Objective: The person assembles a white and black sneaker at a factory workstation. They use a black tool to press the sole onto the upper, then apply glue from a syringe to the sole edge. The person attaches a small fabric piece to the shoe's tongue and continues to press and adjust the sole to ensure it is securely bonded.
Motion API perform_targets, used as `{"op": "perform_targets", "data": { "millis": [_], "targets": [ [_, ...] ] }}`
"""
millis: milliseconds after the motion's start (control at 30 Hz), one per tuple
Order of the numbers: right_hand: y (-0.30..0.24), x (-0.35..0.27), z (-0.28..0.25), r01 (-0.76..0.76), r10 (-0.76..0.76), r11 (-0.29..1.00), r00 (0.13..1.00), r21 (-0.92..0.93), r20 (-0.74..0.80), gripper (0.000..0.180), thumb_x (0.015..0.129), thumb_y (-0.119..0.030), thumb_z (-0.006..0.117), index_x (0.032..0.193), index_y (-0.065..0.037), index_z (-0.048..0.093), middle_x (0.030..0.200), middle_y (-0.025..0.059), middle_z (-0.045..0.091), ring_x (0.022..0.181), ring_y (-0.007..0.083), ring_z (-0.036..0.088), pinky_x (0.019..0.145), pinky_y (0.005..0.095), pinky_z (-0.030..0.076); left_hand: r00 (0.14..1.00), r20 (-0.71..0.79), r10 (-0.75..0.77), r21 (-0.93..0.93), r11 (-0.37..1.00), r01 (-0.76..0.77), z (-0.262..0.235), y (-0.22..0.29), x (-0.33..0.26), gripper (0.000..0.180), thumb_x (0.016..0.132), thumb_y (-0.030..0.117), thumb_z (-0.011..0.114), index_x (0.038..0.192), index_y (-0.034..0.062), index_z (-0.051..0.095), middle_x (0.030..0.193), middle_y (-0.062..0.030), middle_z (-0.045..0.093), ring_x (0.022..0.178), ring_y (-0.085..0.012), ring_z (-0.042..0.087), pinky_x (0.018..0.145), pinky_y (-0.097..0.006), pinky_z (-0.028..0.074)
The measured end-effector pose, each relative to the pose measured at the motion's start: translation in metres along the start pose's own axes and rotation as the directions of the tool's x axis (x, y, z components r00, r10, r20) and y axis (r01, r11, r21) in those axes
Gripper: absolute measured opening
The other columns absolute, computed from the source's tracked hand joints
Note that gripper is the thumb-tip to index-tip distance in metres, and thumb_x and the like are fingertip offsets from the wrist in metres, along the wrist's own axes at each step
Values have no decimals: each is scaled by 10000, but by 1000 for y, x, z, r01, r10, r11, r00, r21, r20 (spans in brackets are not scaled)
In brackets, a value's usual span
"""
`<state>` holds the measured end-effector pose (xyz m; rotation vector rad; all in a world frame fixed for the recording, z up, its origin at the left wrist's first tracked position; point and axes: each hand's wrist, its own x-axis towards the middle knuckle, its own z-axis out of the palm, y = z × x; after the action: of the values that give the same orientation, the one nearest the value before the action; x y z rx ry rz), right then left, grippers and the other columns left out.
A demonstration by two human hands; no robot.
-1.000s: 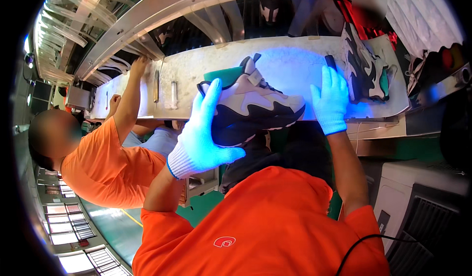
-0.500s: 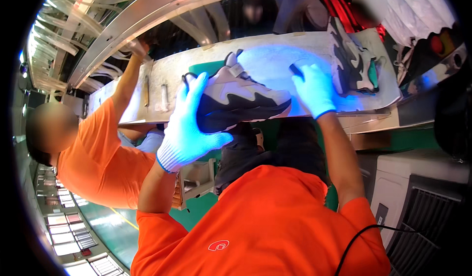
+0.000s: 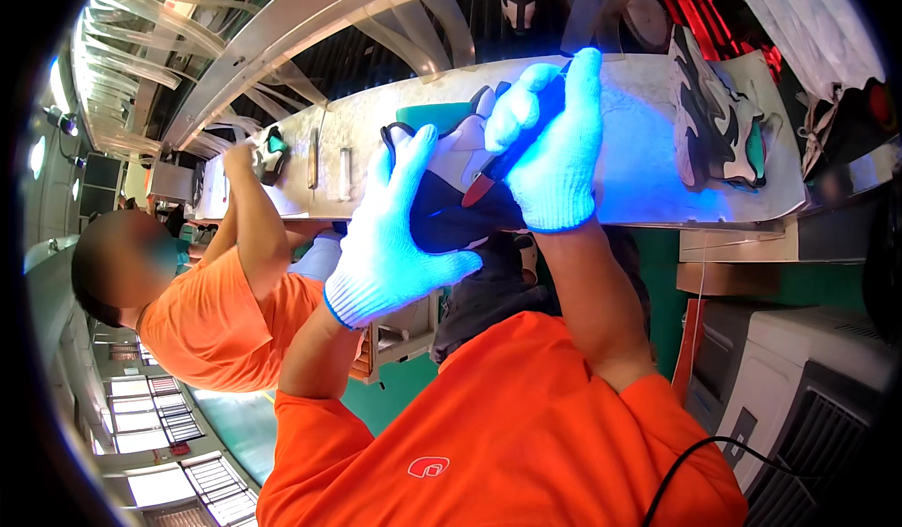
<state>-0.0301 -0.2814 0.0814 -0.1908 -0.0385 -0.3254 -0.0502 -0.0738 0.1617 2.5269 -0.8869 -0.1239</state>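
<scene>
The heel end of a white, grey and black sneaker rests in my left hand, its fingers along the ankle side and thumb beneath the sole. My right hand is closed on a slim dark tool and hovers over the toe half of the shoe. A reddish, pointed end of the tool reaches down toward the shoe's side; whether it touches cannot be made out. My right hand hides the toe. Blue light falls on both white gloves.
A second sneaker lies on the pale worktable at the right. Behind the held shoe is a green piece. Farther left lie two slender tools. A co-worker in orange handles another shoe.
My right hand has moved left from the table to above the held shoe, bringing the dark tool with it. The left hand keeps its hold. The co-worker's shoe has come into view.
</scene>
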Motion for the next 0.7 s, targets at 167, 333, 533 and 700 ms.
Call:
{"op": "perform_targets", "data": {
  "millis": [167, 333, 533, 700],
  "targets": [
    [-8, -1, -18, -5, 13, 996, 995, -85, 97, 684, 1130, -738, 447, 902, -136, 679, 616, 30, 562, 488, 231, 582, 446, 388, 498, 1000, -15, -10, -13, 1000, 9, 1, -3, 6, 1308, 638, 223, 1021, 1752, 66, 354, 1659, -294, 457, 1544, -436, 507, 1270, -483, 442],
    [8, -6, -6, -37, 15, 987, 990, 153, 142, 750, 1115, -782, 402, 903, -127, 700, 633, 47, 557, 512, 228, 567, 464, 387, 472, 999, -17, -31, 17, 999, 31, 2, 7, 9, 1300, 629, 227, 1026, 1744, 74, 375, 1647, -305, 466, 1519, -436, 533, 1255, -482, 464],
    [9, -3, -14, -87, 46, 973, 981, 212, 190, 779, 1110, -795, 391, 872, -123, 704, 633, 36, 533, 538, 234, 564, 477, 396, 454, 997, -79, -16, 50, 999, 20, 6, 5, 3, 1266, 618, 246, 1032, 1721, 79, 433, 1608, -317, 510, 1483, -460, 573, 1204, -495, 513],
    [14, -8, 8, -71, 52, 987, 991, 147, 125, 743, 1114, -781, 407, 845, -137, 660, 634, 29, 535, 536, 231, 561, 481, 395, 458, 992, -123, -11, 49, 999, 18, 14, 1, -2, 1253, 601, 332, 1063, 1687, 74, 494, 1590, -317, 534, 1460, -488, 590, 1190, -518, 517]
  ]
}}
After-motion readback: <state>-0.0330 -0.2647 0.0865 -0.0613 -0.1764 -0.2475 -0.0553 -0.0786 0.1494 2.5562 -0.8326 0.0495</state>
